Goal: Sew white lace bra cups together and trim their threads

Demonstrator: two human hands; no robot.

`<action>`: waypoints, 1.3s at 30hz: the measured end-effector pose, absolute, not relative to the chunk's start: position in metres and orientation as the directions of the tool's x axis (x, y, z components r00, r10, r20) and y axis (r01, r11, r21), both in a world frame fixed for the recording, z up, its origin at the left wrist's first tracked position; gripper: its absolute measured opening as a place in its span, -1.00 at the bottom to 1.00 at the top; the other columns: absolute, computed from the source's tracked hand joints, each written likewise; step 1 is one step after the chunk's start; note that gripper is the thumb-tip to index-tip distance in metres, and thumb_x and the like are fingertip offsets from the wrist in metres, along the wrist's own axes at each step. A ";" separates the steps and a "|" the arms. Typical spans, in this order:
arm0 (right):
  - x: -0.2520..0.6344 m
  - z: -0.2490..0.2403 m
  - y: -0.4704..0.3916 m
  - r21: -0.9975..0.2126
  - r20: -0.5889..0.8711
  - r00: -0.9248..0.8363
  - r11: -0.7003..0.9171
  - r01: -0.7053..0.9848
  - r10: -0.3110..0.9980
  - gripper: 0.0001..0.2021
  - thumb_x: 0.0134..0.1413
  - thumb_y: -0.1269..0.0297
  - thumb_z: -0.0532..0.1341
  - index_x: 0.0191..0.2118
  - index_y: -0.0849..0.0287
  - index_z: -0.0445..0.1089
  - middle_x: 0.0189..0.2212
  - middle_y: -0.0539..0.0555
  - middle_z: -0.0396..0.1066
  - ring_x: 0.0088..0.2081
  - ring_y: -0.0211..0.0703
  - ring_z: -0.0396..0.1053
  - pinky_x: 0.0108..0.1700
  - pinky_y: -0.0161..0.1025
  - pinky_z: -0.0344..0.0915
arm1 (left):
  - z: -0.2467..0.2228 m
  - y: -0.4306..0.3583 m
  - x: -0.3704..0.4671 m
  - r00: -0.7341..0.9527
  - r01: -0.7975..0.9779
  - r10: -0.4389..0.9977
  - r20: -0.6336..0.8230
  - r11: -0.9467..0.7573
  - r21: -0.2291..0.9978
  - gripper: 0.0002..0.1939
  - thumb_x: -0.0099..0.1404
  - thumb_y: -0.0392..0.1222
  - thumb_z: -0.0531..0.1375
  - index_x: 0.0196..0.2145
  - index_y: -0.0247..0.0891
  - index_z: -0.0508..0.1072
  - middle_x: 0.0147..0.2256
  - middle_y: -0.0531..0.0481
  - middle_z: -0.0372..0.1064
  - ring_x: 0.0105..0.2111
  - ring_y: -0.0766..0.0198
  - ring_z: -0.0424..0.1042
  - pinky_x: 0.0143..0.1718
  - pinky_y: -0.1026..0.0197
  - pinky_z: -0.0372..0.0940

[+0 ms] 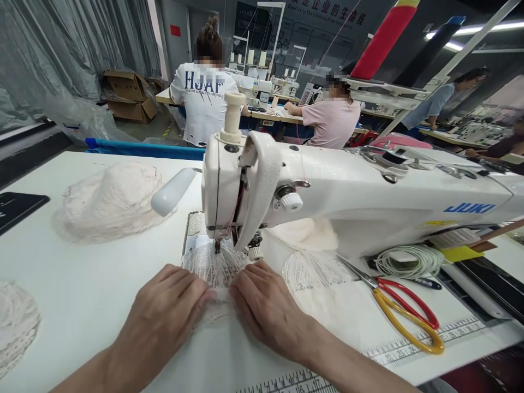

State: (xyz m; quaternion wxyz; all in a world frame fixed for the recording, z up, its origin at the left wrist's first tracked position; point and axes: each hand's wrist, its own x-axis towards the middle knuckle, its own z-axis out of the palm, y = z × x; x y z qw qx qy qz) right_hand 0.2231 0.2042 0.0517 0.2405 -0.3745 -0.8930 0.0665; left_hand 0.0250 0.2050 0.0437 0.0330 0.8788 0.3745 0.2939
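White table point(102, 284): left hand point(167, 305) and right hand point(266, 305) pinch sheer fabric point(210, 267) near the presser foot point(218, 246); uneven pulling could pucker it.

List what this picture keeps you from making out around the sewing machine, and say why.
In the head view:
White lace under the left hand and right hand: covered by them.
Pale cloth piece: cut off by the left edge.
Ruler marks: partly hidden by the right forearm.
Work of the person in the white shirt: hidden by their back.
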 end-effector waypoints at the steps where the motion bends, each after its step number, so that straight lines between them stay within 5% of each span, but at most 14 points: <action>1: 0.222 0.050 0.204 -0.305 0.386 -0.584 0.696 0.650 0.714 -0.73 0.25 0.46 -0.09 -0.45 0.23 0.20 -0.56 0.02 0.23 -0.51 -0.25 0.09 -0.39 -0.25 0.07 | 0.044 0.205 0.026 0.530 0.658 0.686 0.499 -0.703 0.268 -0.74 0.41 -0.26 -0.03 -0.43 -0.26 0.32 -0.54 0.06 0.32 -0.50 0.26 0.30 -0.41 0.16 0.15; 10: 0.223 0.048 0.205 -0.230 0.360 -0.678 0.765 0.601 0.641 -0.77 0.26 0.23 0.01 -0.40 0.22 0.21 -0.50 0.03 0.28 -0.45 -0.23 0.13 -0.35 -0.24 0.07 | 0.042 0.204 0.029 0.514 0.715 0.639 0.573 -0.688 0.126 -0.71 0.40 -0.21 -0.01 -0.46 -0.27 0.35 -0.61 0.08 0.35 -0.61 0.28 0.29 -0.51 0.21 0.15; 16: 0.228 0.055 0.204 -0.230 0.278 -0.719 0.770 0.595 0.638 -0.84 0.09 0.60 -0.01 -0.32 0.25 0.24 -0.47 0.06 0.31 -0.41 -0.20 0.14 -0.33 -0.25 0.06 | 0.043 0.198 0.029 0.603 0.678 0.591 0.536 -0.734 0.045 -0.75 0.39 -0.23 0.00 -0.39 -0.26 0.40 -0.53 0.06 0.35 -0.51 0.22 0.33 -0.42 0.16 0.15; 22: 0.226 0.053 0.203 -0.204 0.267 -0.730 0.778 0.595 0.629 -0.85 0.11 0.58 0.00 -0.32 0.24 0.24 -0.46 0.05 0.31 -0.40 -0.20 0.14 -0.31 -0.23 0.04 | 0.045 0.195 0.030 0.612 0.684 0.612 0.501 -0.728 0.052 -0.71 0.30 -0.50 -0.05 -0.42 -0.26 0.38 -0.55 0.06 0.27 -0.52 0.25 0.26 -0.41 0.17 0.12; 28: 0.230 0.062 0.200 -0.228 0.189 -0.739 0.761 0.607 0.646 -0.99 0.12 0.41 0.12 -0.31 0.22 0.24 -0.40 0.03 0.32 -0.36 -0.20 0.16 -0.29 -0.23 0.02 | 0.048 0.191 0.032 0.634 0.666 0.633 0.444 -0.739 0.102 -0.86 0.23 -0.41 0.09 -0.38 -0.22 0.39 -0.51 0.08 0.26 -0.47 0.23 0.26 -0.35 0.14 0.12; 39: 0.236 0.073 0.199 -0.216 0.121 -0.808 0.810 0.545 0.576 -0.82 0.16 0.53 0.06 -0.38 0.20 0.34 -0.42 0.01 0.30 -0.34 -0.24 0.18 -0.16 -0.17 0.01 | 0.036 0.189 0.032 0.656 0.537 0.489 0.575 -0.838 0.099 -0.72 0.34 -0.48 0.00 -0.44 -0.32 0.42 -0.41 0.04 0.38 -0.35 0.29 0.36 -0.17 0.07 0.18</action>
